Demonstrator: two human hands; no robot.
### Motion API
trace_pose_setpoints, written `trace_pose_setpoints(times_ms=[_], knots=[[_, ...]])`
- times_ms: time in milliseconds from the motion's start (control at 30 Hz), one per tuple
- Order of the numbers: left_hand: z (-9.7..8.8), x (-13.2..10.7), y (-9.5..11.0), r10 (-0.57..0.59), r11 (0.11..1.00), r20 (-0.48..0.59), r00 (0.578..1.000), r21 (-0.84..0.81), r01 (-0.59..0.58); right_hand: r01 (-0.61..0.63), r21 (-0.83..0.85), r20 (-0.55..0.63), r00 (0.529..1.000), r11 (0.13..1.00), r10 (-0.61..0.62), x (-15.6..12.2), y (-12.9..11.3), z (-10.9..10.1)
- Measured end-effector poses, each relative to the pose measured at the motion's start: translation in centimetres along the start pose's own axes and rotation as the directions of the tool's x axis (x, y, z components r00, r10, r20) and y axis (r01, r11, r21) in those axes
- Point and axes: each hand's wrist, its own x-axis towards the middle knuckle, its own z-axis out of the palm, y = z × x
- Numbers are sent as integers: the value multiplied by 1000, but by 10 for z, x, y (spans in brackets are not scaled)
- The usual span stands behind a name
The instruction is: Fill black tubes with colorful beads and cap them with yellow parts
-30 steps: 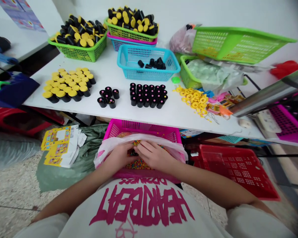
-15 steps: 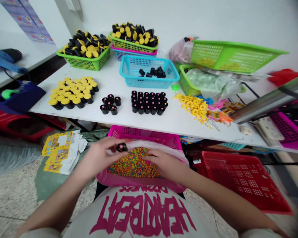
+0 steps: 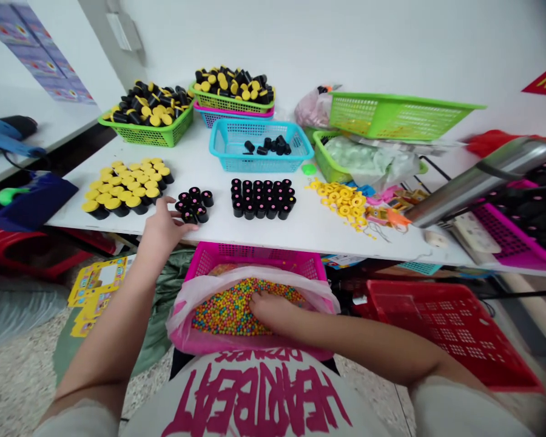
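My left hand (image 3: 164,226) is at the table's front edge, thumb and fingers spread around the near left side of a small cluster of black cylindrical cups (image 3: 194,197) with pink dots inside. The thumb lies by the nearest cups. Down in a bag of small multicoloured beads (image 3: 222,309), my right hand (image 3: 273,308) has its fingers bent and sunk among the beads, so the fingertips are hidden. The bag's translucent plastic (image 3: 186,297) lines a pink basket (image 3: 316,267) in front of my body.
Rows of black cups (image 3: 262,197) stand right of the cluster, yellow-capped ones (image 3: 127,185) to its left. Behind are green baskets (image 3: 164,136) and a blue basket (image 3: 261,162). Yellow rings (image 3: 343,200) lie near a slanted metal pole (image 3: 477,182). A red crate (image 3: 391,346) stands lower right.
My left hand has moved from above the beads up and left to the table, taking a black cup to the cluster. My right hand has sunk deeper into the beads. The view has shifted.
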Motion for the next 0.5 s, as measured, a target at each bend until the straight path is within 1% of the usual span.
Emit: trace_pose_setpoints(times_ms=[67, 133, 167, 200, 233, 267, 300, 367, 433, 500], knots=[[-5, -7, 8, 94, 993, -85, 992, 80, -87, 34, 21, 11, 999, 999, -35, 3, -3, -2], [-4, -13, 29, 256, 962, -173, 951, 139, -234, 74, 52, 23, 997, 996, -75, 5, -4, -4], [1, -15, 44, 340, 937, -187, 922, 144, -317, 93, 68, 26, 995, 993, -95, 6, -4, -5], [9, -17, 62, 414, 909, -168, 895, 131, -396, 108, 82, 28, 993, 991, -110, 7, -4, -6], [21, -17, 82, 477, 878, -121, 871, 114, -465, 120, 92, 28, 992, 989, -123, 9, -3, -6], [35, -18, 102, 518, 853, -84, 851, 118, -508, 127, 99, 26, 991, 987, -130, 10, -3, -5], [50, -18, 120, 539, 838, -55, 840, 129, -530, 129, 101, 24, 991, 986, -132, 11, -2, -4], [80, -16, 151, 547, 828, -3, 837, 154, -540, 132, 112, 20, 991, 985, -135, 13, -2, 0], [103, -16, 169, 547, 815, 42, 836, 201, -543, 130, 132, 10, 991, 983, -133, 14, -1, 4], [117, -16, 177, 542, 803, 71, 838, 251, -541, 134, 154, 6, 991, 979, -136, 14, 1, 9]])
